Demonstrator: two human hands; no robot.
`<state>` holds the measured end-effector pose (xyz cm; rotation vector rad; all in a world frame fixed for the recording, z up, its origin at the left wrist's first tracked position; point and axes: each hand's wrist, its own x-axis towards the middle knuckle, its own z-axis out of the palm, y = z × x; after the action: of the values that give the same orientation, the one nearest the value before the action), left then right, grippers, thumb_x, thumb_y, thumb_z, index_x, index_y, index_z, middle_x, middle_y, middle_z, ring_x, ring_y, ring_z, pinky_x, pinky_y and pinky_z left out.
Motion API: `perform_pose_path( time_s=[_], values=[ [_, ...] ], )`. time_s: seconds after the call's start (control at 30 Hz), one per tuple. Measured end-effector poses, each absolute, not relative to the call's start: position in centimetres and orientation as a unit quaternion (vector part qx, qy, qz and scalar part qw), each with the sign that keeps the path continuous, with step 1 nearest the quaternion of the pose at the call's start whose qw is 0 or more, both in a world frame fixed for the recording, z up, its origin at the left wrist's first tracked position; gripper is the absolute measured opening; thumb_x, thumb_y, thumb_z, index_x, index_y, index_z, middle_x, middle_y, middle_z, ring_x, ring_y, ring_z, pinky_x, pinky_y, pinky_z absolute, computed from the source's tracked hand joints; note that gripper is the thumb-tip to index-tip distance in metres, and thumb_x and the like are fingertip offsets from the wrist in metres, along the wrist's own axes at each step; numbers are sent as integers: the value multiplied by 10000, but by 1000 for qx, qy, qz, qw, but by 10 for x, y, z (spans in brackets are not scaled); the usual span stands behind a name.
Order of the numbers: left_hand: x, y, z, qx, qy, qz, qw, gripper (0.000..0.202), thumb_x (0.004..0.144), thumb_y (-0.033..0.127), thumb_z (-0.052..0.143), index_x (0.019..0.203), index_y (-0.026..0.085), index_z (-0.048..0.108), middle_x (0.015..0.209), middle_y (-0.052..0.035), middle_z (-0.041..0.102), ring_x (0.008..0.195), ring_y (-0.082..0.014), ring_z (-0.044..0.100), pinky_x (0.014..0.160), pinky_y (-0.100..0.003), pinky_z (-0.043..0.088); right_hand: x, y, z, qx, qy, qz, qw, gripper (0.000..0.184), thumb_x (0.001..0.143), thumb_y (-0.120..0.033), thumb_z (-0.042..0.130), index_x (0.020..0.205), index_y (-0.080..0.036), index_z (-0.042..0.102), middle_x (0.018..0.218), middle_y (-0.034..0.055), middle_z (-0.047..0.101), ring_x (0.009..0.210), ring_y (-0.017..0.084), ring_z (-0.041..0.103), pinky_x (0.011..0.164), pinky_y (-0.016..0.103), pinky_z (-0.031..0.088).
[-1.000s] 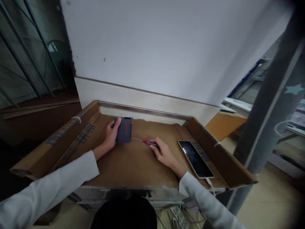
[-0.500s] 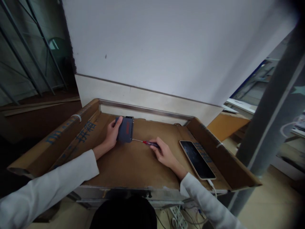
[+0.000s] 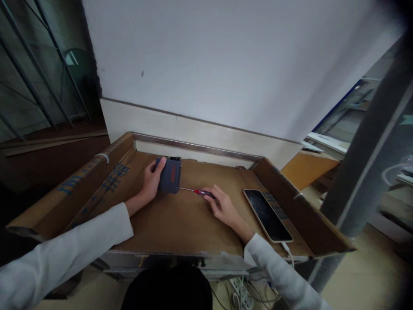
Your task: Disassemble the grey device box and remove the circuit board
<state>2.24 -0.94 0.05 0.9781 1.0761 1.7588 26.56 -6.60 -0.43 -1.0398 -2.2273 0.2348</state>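
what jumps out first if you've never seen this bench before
Mid-bench, the left hand clasps a small grey box while the right hand points a red-handled screwdriver at its side. To the right, a phone lies dark-screened on the cardboard tray, a white cable at its near end.

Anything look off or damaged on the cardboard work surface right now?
Nothing damaged or spilled. The smartphone with its white cable lies askew beside the cardboard wall. The left hand grips the small grey box; the right hand holds the red-handled screwdriver.
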Motion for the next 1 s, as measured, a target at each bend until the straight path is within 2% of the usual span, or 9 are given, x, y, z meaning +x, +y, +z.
perform_pose_path(
  time_s=[0.17,0.3,0.47,0.57,0.7,1.0],
  values=[
    [24,-19,5,443,437,713,323,443,657,618,667,677,189,562,643,24,524,606,-122,491,555,-206,408,264,-70,-3,-399,-854,66,328,240,936,-271,430,1132,-221,560,915,80,594,828,187,592,740,326,508],
    [26,-22,5,458,433,720,292,414,703,605,639,707,200,554,665,22,515,629,-126,490,588,-206,424,260,-71,-1,-416,-855,65,303,263,951,-275,383,1157,-206,532,973,94,582,911,203,570,829,363,492],
    [29,-26,2,494,434,683,319,399,645,567,704,708,194,576,666,14,545,651,-139,512,582,-209,427,253,-63,-5,-423,-869,12,258,305,976,-253,275,906,-190,565,842,86,567,818,214,507,823,405,457],
    [28,-25,2,483,432,695,313,386,655,557,701,716,192,588,675,13,551,644,-131,507,588,-208,429,253,-59,-9,-471,-833,-11,291,310,980,-291,272,897,-188,552,850,95,574,822,227,498,798,412,448],
    [24,-17,3,411,423,737,331,412,681,595,661,715,192,582,659,20,541,603,-116,500,553,-207,415,256,-61,-8,-488,-811,11,321,241,939,-388,413,937,-191,552,903,98,588,869,234,526,785,390,458],
    [23,-12,2,370,396,766,345,435,654,599,690,705,177,594,635,28,537,553,-88,485,516,-183,426,255,-71,0,-443,-815,5,373,163,927,-315,470,926,-190,575,856,77,596,832,202,548,722,342,459]
  ],
)
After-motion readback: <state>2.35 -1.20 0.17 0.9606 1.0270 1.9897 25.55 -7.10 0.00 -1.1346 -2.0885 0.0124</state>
